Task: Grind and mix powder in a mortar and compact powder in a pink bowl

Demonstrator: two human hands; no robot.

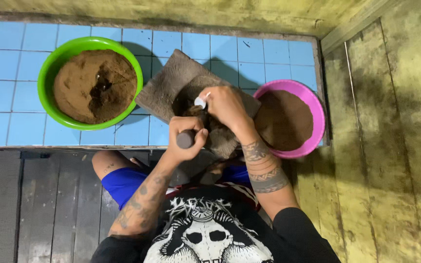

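My left hand [187, 135] grips a short grey cylindrical tube [185, 140], held upright over a grey cloth sack [171, 83] spread on the blue tiles. My right hand [226, 104] pinches a small white spoon [201, 101] at the tube's far side, above a patch of brown powder on the sack. A green basin [54, 63] heaped with brown powder stands to the left of the sack. A pink basin [313, 104], also holding brown powder, sits to the right, close to my right wrist.
The blue tiled floor [6, 97] ends at a step edge near my knees, with dark wooden planks [40, 204] below. A stained yellow wall [391, 146] runs along the right and the far side. My bent leg in blue shorts [123, 182] is under the hands.
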